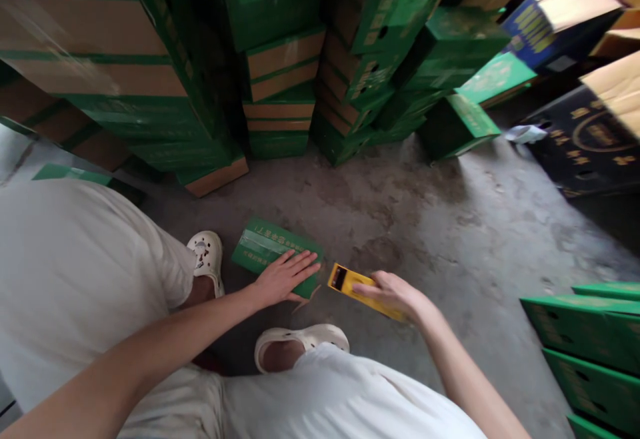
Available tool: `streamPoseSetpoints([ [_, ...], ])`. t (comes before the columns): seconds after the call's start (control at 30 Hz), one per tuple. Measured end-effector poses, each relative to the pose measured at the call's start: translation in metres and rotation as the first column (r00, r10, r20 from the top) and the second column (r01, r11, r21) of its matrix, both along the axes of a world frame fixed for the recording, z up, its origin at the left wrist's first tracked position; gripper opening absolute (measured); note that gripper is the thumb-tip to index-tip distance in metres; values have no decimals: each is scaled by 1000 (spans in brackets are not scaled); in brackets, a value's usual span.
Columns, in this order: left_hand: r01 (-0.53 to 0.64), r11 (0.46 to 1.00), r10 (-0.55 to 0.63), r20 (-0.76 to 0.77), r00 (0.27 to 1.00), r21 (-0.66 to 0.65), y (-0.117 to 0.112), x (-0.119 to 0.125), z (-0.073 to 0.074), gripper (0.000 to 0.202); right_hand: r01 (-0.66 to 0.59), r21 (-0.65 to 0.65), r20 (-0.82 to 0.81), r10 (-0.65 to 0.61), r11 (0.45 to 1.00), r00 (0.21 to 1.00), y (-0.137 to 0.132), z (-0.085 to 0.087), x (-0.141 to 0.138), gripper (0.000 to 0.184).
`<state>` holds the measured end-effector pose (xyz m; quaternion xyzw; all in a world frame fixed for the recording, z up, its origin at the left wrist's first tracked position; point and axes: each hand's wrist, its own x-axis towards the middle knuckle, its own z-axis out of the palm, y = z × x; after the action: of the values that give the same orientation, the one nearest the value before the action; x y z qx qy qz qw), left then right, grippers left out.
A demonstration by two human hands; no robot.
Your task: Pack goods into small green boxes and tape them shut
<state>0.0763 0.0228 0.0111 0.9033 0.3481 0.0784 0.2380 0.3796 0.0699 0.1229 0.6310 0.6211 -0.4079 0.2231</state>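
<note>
A small green cardboard box [265, 242] with printed lettering and clear tape across it lies on the floor between my feet. My left hand [287, 275] rests on its top, fingers stretched out and lying flat. At the box's near right corner a thin flap edge sticks out. My right hand [390, 292] is wrapped round a yellow boxy hand tool [354, 283], which looks like a stapler. A dark opening shows at the tool's front end, which points toward the box a short way to its right, apart from it.
Stacks of green and brown cartons [280, 79] stand along the far side. At the right are a black carton [590, 139], a blue carton [537, 29] and green panels or boxes [585, 332]. Grey concrete floor [390, 212] lies between. My white shoes [313, 336] flank the small box.
</note>
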Motion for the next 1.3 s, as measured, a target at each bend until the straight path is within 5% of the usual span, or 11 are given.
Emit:
streamPoseSetpoints([
  [0.13, 2, 999, 0, -46, 999, 40, -3, 4, 6, 112, -79, 118, 105, 67, 990, 992, 4, -34, -49, 51],
  [0.23, 46, 998, -41, -114, 993, 47, 0, -2, 16, 117, -75, 149, 185, 47, 986, 982, -4, -39, -40, 53],
  [0.5, 14, 1000, -11, -288, 958, 8, 50, -48, 40, 140, 110, 167, 123, -131, 980, 984, -15, -18, 30, 61],
  [0.6, -196, 980, 191, -310, 931, 15, 40, -30, 40, 136, 213, 149, -4, -215, 966, 977, -3, 0, 29, 60],
  [0.63, -350, 936, 341, -323, 883, 31, 32, -20, 40, 133, 241, 140, -47, -236, 960, 970, 2, 8, 26, 60],
  [0.73, -743, 670, 700, -345, 625, 14, 9, 5, 39, 123, 296, 83, -172, -279, 952, 945, 21, 34, 8, 60],
  [0.93, -759, 464, 805, -140, 576, -458, 8, -20, 59, 87, 255, -120, -383, -282, 959, 880, 39, 86, -52, 64],
  [1.03, -543, 320, 915, 103, 390, -776, 21, -41, 74, 55, 162, -133, -444, -205, 978, 873, 34, 102, -74, 62],
  [1.1, -197, 108, 960, 51, 274, -974, 25, -49, 82, 48, 116, -132, -441, -163, 984, 882, 30, 109, -84, 62],
  [1.2, 263, -183, 954, -107, 279, -947, 22, -57, 88, 35, 65, -175, -450, -138, 982, 882, 24, 116, -98, 64],
  [1.3, 403, -198, 958, -89, 272, -893, 16, -66, 87, 19, 54, -191, -478, -141, 980, 867, 18, 118, -109, 64],
])
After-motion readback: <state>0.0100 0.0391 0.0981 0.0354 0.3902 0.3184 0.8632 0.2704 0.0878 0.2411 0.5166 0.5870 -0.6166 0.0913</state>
